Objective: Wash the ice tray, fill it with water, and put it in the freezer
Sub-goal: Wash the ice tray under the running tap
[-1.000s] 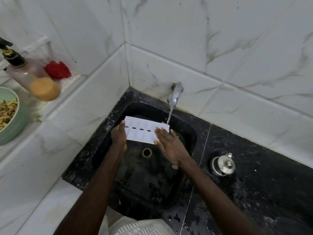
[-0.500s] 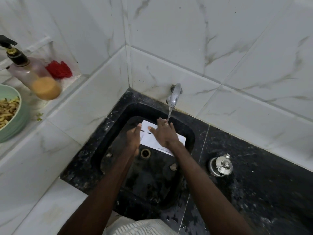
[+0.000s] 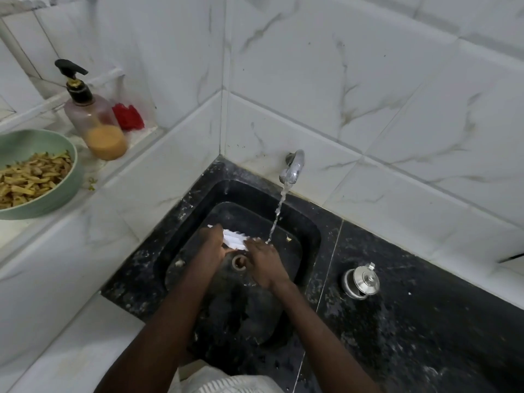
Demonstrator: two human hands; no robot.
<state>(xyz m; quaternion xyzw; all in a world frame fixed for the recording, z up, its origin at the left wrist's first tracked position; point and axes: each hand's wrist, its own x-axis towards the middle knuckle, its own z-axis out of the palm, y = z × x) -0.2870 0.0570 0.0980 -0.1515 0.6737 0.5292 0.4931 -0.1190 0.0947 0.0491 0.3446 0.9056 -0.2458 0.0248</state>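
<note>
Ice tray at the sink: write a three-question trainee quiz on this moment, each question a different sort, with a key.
1. True or false: water is running from the tap.
2. Which hands are on the ice tray? A) left only B) right only C) both
3. Fill in: the steel lidded pot stands on the black counter to the ____ of the sink.

Key: 1 true. 2 C, the left hand and right hand both grip it. 3 right.
</note>
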